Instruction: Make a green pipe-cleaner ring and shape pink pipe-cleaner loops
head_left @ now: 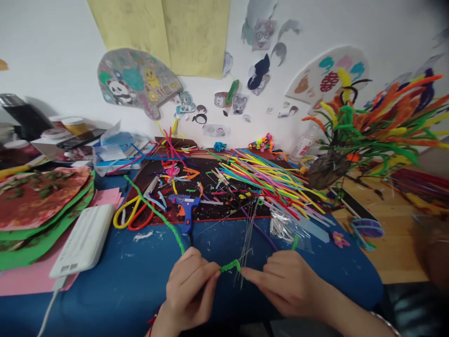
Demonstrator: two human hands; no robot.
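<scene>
A green pipe cleaner spans the short gap between my two hands, just above the blue tabletop. My left hand is closed, pinching it between thumb and fingers. From behind this hand a long, twisted green length runs up and left towards the scissors. My right hand is also closed, with its index finger and thumb at the bent right end of the green piece. A short green tip shows above the right knuckles. Thin metal wires lie behind the bent part.
A blue glue gun and yellow-and-red-handled scissors lie beyond my hands. Coloured pipe cleaners cover the dark mat. At left is a white power bank with a cable; at right stands a vase of pipe-cleaner stems.
</scene>
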